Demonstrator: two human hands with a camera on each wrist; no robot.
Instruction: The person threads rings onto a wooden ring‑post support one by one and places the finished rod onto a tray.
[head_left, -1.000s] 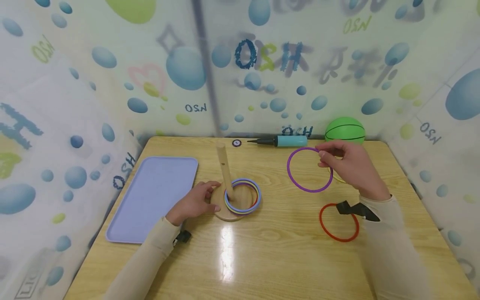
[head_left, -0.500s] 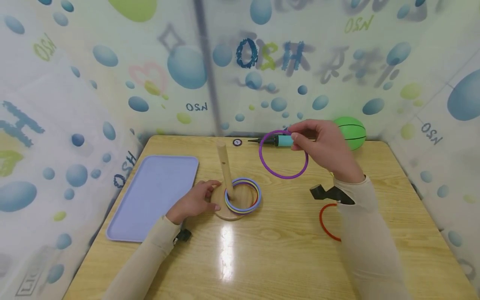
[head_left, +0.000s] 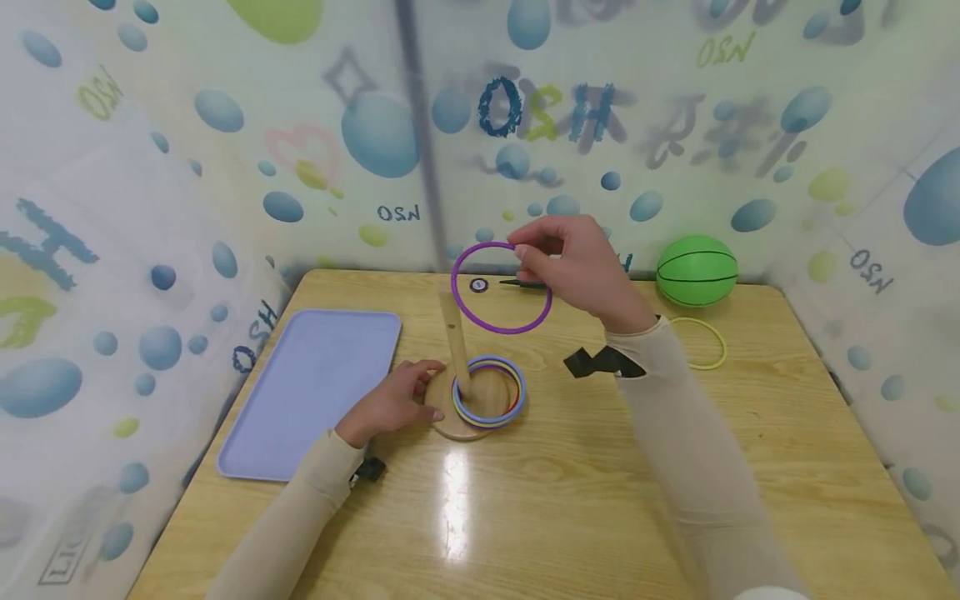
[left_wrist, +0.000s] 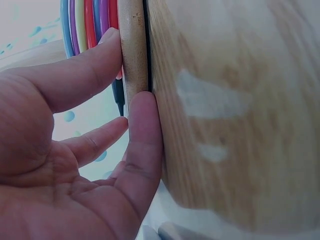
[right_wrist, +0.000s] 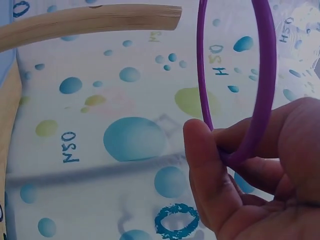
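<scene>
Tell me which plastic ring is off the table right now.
The purple plastic ring, pinched in the right hand above the wooden peg. The yellow-green ring lies flat on the table; the others sit stacked around the peg.

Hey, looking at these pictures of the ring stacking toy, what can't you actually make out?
- Air pump: head view, mostly hidden behind the right hand holding the purple ring.
- Stacked rings: their number is unclear in the head view; the left wrist view shows them edge-on, cut off by the top edge.
- Small round object: head view, too small to identify.
- Peg: right wrist view, cut off at the left edge.
- Left hand: its fingertips hide part of the wooden base.
</scene>
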